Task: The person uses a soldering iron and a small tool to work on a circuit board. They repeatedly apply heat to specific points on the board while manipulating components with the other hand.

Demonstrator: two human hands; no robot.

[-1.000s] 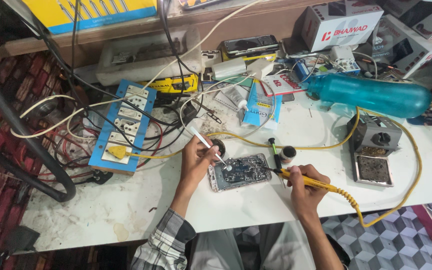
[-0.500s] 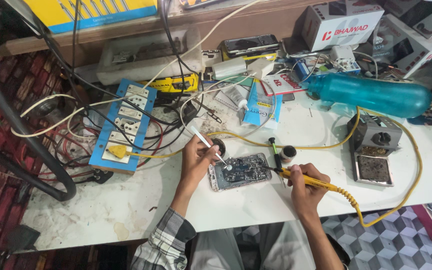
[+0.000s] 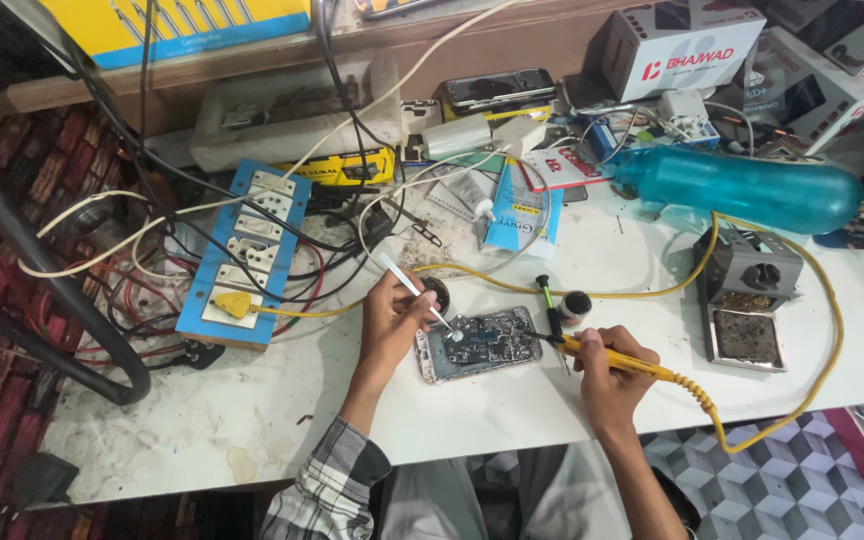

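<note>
Barely any shift since second ago: left hand [image 3: 389, 318] kept tweezers [image 3: 414, 291] pinched over opened phone [image 3: 479, 343]; right hand [image 3: 607, 372] stayed clenched round yellow soldering iron [image 3: 617, 357] on bench [image 3: 252, 420].

Head camera: single view, looking steeply down from above the white worktable [image 3: 252, 440], at close range.

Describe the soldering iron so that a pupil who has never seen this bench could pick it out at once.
Start at the white worktop and find the opened phone lying near its front edge. Just right of the phone, the right hand grips the soldering iron, its tip at the phone's edge. It is the only tool with a yellow handle trailing a coiled yellow cord; the left hand holds slim pale tweezers.
</note>
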